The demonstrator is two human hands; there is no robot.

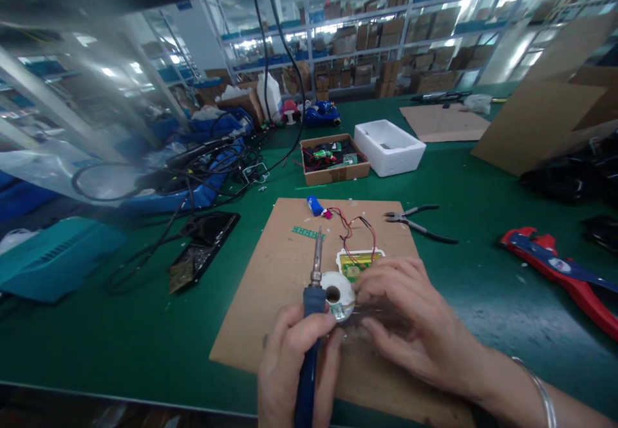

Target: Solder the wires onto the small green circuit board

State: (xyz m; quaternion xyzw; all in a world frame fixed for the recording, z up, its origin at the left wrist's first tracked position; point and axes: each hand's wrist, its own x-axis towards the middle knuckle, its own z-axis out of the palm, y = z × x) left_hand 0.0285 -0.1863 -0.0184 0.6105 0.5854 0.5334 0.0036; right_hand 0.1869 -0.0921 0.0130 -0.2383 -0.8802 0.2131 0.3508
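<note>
My left hand is closed around a soldering iron, whose metal tip points up and away from me. Its thumb rests at a white solder spool with a dark centre hole. To the right of the spool is my right hand, blurred, with thumb and fingers apart and fingertips at the spool's edge. Just beyond, a green circuit board in a white frame is partly covered by the right fingers. Red and black wires run from it towards a blue cylindrical part. A green strip of small boards lies left.
A cardboard sheet covers the green table's middle. Diagonal cutters and a red-blue hand tool lie right. Behind stand a parts box and a white foam box. Cables tangle at left; others hang down.
</note>
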